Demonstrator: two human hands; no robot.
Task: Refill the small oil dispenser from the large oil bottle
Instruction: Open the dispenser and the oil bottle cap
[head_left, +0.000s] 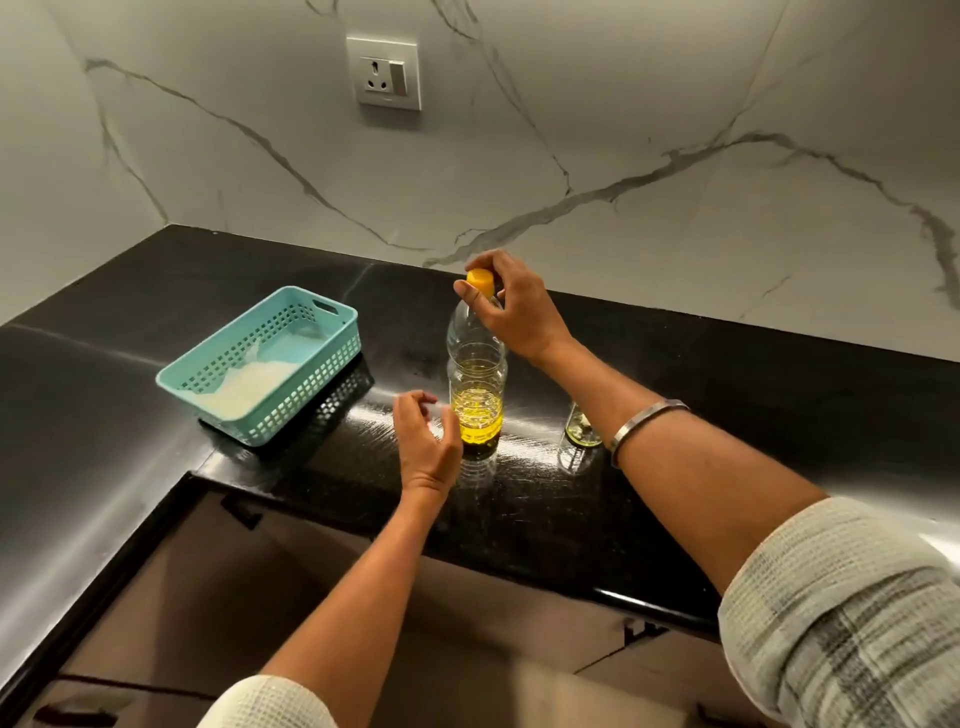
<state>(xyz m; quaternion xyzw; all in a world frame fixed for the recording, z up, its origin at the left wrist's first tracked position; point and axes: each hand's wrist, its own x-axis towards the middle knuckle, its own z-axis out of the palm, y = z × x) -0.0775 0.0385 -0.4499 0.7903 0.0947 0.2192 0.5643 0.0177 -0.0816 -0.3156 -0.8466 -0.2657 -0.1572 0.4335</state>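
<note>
Turquoise basket (260, 364) with something white inside stands at the left of the black counter (727, 374), and near it the left hand (426, 441) hovers with loosely curled fingers just beside the lower part of the bottle (477, 379), holding nothing. At the middle the bottle stands upright, yellow oil only in its lower part, and the right hand (514, 312) pinches its yellow cap (480, 282) from above. Further right the small dispenser (581, 428) waits on the counter, half hidden behind the right forearm and looking almost empty, so I judge the task is only at its beginning: the cap is still on, and the pouring is all left to do.
</note>
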